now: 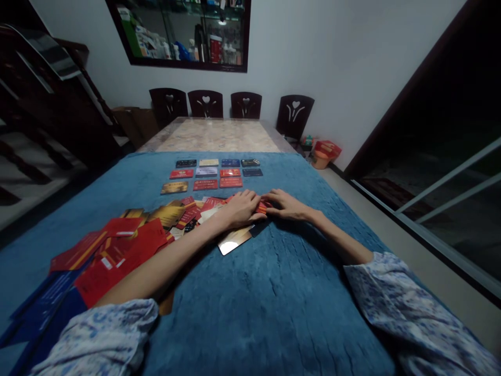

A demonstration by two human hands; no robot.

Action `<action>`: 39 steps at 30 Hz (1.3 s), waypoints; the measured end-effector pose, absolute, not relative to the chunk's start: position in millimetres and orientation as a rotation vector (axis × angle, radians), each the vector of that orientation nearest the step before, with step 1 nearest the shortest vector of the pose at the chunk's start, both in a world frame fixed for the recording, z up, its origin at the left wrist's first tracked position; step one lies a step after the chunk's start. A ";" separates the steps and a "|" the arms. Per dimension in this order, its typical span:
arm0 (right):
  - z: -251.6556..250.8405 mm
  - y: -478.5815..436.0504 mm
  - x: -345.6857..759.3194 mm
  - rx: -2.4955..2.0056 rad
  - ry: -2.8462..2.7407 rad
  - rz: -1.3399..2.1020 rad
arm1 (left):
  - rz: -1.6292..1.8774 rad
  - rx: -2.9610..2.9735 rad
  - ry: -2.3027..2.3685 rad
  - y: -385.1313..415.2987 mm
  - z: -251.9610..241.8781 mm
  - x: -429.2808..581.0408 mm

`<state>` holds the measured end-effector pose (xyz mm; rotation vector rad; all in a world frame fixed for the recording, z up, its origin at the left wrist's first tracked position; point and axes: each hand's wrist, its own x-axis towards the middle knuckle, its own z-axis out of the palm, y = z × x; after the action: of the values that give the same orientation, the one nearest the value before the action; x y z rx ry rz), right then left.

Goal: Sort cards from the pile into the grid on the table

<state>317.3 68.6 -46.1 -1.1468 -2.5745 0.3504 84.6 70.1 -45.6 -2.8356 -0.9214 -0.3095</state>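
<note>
My left hand (241, 209) and my right hand (287, 205) meet at the right end of a loose card pile. Between their fingertips are red cards (261, 208), gripped from both sides and partly covered by my fingers. Under my left wrist a gold card (234, 241) pokes out, shiny on one side, beside a dark card (258, 227). Leftward spreads the mixed pile, with red cards (190, 211) and gold cards (167, 214). Beyond my hands, small cards lie in three neat rows, among them a gold-brown card (174, 187) and a red card (230, 182).
Larger red paper sleeves (136, 245) and blue sleeves (49, 297) lie by my left forearm. A blue cloth (250, 313) covers the near part of the table; its stone-patterned top (219, 134) shows beyond. Dark chairs (205, 104) stand at the far wall.
</note>
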 end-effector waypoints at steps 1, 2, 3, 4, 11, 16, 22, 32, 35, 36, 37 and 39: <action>-44.0 68.1 318.1 -1.144 -2.589 0.378 | -0.320 -2.837 -0.968 69.5 -45.9 84.5; -42.4 68.0 318.6 -1.141 -2.605 0.400 | -0.329 -2.836 -1.012 68.6 -45.8 84.3; -41.3 68.0 318.9 -1.141 -2.618 0.411 | -0.333 -2.835 -1.048 67.7 -45.2 84.0; -40.8 68.4 319.1 -1.147 -2.624 0.412 | -0.333 -2.836 -1.072 66.6 -44.0 83.5; -46.1 74.7 323.9 -1.136 -2.586 0.367 | -0.364 -2.900 -1.219 68.3 -34.7 75.1; -56.0 80.2 331.3 -1.069 -2.538 0.265 | -0.369 -2.933 -1.177 72.7 -36.4 71.1; -69.4 80.4 330.8 -0.906 -2.472 0.145 | -0.384 -2.936 -1.134 68.4 -35.4 74.6; -81.6 76.7 329.5 -0.806 -2.418 -0.138 | -0.345 -2.901 -1.191 66.9 -31.7 77.0; -82.7 76.6 329.0 -0.787 -2.413 -0.227 | -0.337 -2.889 -1.211 67.2 -31.0 77.2; -82.9 76.5 328.8 -0.781 -2.410 -0.258 | -0.341 -2.881 -1.217 67.3 -30.7 77.1; -83.0 76.3 328.5 -0.776 -2.408 -0.291 | -0.351 -2.872 -1.221 67.4 -30.4 76.9; -82.6 75.7 327.9 -0.769 -2.407 -0.357 | -0.382 -2.856 -1.215 67.6 -30.0 76.2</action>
<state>327.9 75.7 -82.6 -0.7687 -2.4071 -0.3573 76.2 67.6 -30.0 -2.8555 -1.2148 -0.3820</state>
